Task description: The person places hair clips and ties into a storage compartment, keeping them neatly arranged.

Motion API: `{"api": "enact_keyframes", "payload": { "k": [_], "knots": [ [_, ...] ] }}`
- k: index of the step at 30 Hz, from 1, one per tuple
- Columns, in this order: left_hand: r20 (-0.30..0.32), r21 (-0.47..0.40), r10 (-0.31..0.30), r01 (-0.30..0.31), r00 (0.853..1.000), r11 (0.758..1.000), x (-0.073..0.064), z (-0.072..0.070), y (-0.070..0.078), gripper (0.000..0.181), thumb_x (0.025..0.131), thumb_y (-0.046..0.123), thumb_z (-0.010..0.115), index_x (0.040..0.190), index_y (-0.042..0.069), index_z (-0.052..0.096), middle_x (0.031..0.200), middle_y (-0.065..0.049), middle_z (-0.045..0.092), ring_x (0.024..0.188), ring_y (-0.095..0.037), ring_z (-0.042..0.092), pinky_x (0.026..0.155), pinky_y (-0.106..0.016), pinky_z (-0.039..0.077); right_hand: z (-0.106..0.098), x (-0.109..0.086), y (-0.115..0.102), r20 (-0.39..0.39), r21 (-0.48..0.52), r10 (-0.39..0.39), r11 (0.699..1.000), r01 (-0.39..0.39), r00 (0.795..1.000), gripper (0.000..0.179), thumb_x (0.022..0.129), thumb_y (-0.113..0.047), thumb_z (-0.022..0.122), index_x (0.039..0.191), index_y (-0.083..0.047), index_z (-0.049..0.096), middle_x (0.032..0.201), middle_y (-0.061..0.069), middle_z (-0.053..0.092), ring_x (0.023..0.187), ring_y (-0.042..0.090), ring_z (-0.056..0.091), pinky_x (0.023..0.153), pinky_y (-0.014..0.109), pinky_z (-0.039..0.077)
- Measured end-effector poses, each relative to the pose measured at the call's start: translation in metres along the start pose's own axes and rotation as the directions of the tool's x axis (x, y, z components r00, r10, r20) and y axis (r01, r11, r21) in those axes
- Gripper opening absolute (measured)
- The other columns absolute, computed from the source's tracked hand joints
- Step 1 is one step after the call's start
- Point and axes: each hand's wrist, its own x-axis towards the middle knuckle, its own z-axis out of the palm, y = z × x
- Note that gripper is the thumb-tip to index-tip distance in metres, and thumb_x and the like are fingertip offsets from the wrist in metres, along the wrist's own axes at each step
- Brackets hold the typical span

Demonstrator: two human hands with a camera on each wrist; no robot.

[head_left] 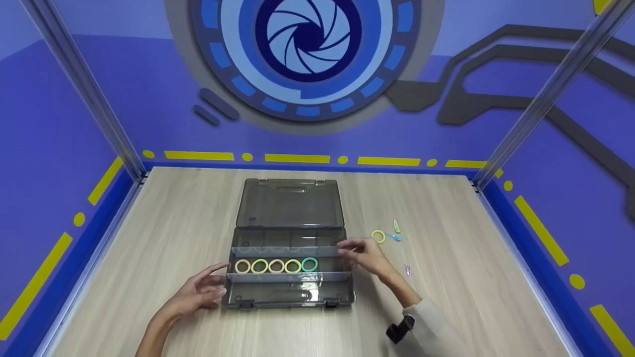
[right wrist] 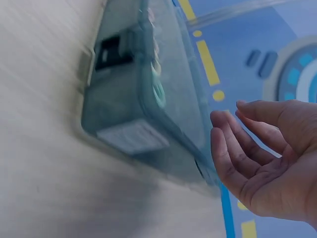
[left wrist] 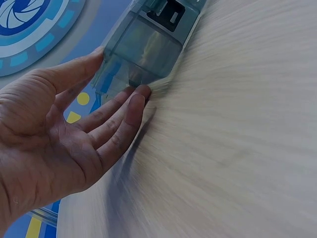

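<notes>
A smoky see-through plastic organizer box [head_left: 287, 296] sits on the table with its lid [head_left: 290, 203] laid back. Several ring-shaped hair ties, pink, yellow and one teal [head_left: 309, 265], line its middle compartment. At the box's left end, my left hand [head_left: 193, 295] has its fingers loosely extended; in the left wrist view, fingertips of the left hand [left wrist: 74, 134] appear against the box's end wall. My right hand [head_left: 366, 256] hovers by the right edge with relaxed, slightly bent fingers. Nothing shows between the fingers of the right hand [right wrist: 267, 158] in the right wrist view.
Right of the box lie a yellow hair tie [head_left: 378, 237], a green snap hair clip [head_left: 396, 226], a blue hair clip [head_left: 394, 237] and a pink hair clip [head_left: 408, 270]. Blue-purple panels [head_left: 144, 99] enclose the wooden table [head_left: 188, 208] at the back and sides.
</notes>
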Motion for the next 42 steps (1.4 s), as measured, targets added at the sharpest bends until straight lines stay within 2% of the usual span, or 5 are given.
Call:
{"api": "enact_keyframes", "payload": {
  "k": [8, 21, 30, 38, 42],
  "knots": [
    [-0.025, 0.004, -0.022, 0.022, 0.999, 1.0, 0.0, 0.0, 0.0, 0.077, 0.097, 0.021, 0.07, 0.16, 0.008, 0.028, 0.147, -0.033, 0.045, 0.104, -0.017, 0.064, 0.081, -0.039, 0.059, -0.044, -0.006, 0.021, -0.034, 0.062, 0.06, 0.996, -0.058, 0.998, 0.032, 0.099, -0.003, 0.063, 0.123, 0.017, 0.063, 0.11, 0.033, 0.071, 0.09, 0.031, 0.077, 0.077, 0.038, 0.063],
    [-0.014, 0.002, -0.004, 0.004, 1.0, 1.0, 0.0, -0.002, 0.0, 0.076, 0.097, 0.018, 0.069, 0.16, 0.006, 0.027, 0.147, -0.036, 0.043, 0.102, -0.016, 0.066, 0.08, -0.038, 0.059, -0.092, -0.002, 0.054, -0.132, 0.138, 0.236, 0.966, -0.217, 0.963, 0.039, 0.099, -0.008, 0.065, 0.129, 0.018, 0.059, 0.104, 0.017, 0.076, 0.086, 0.016, 0.074, 0.077, 0.03, 0.062],
    [0.006, -0.028, 0.004, -0.004, 1.0, 1.0, 0.0, -0.002, -0.002, 0.075, 0.099, 0.017, 0.068, 0.16, 0.007, 0.026, 0.145, -0.031, 0.045, 0.106, -0.018, 0.065, 0.08, -0.041, 0.061, -0.096, 0.008, 0.08, -0.284, 0.107, 0.34, 0.94, -0.323, 0.896, 0.031, 0.098, -0.005, 0.064, 0.124, 0.012, 0.065, 0.098, 0.019, 0.076, 0.077, 0.017, 0.074, 0.066, 0.027, 0.06],
    [0.011, -0.04, -0.003, 0.003, 1.0, 0.999, 0.0, -0.001, -0.002, 0.073, 0.1, 0.018, 0.066, 0.16, 0.008, 0.026, 0.145, -0.028, 0.047, 0.109, -0.02, 0.064, 0.082, -0.042, 0.061, -0.085, 0.014, 0.086, -0.392, -0.041, 0.271, 0.95, -0.311, 0.879, 0.024, 0.092, -0.004, 0.07, 0.112, 0.009, 0.071, 0.086, 0.014, 0.075, 0.069, 0.014, 0.07, 0.058, 0.022, 0.056],
    [0.005, -0.027, -0.015, 0.016, 1.0, 1.0, 0.0, -0.001, -0.001, 0.074, 0.1, 0.018, 0.067, 0.161, 0.008, 0.026, 0.146, -0.029, 0.045, 0.109, -0.02, 0.064, 0.083, -0.043, 0.061, -0.079, 0.016, 0.083, -0.431, -0.151, 0.232, 0.934, -0.323, 0.872, 0.022, 0.09, -0.008, 0.074, 0.106, 0.006, 0.075, 0.086, 0.014, 0.076, 0.066, 0.011, 0.067, 0.055, 0.019, 0.051]
  ]
}}
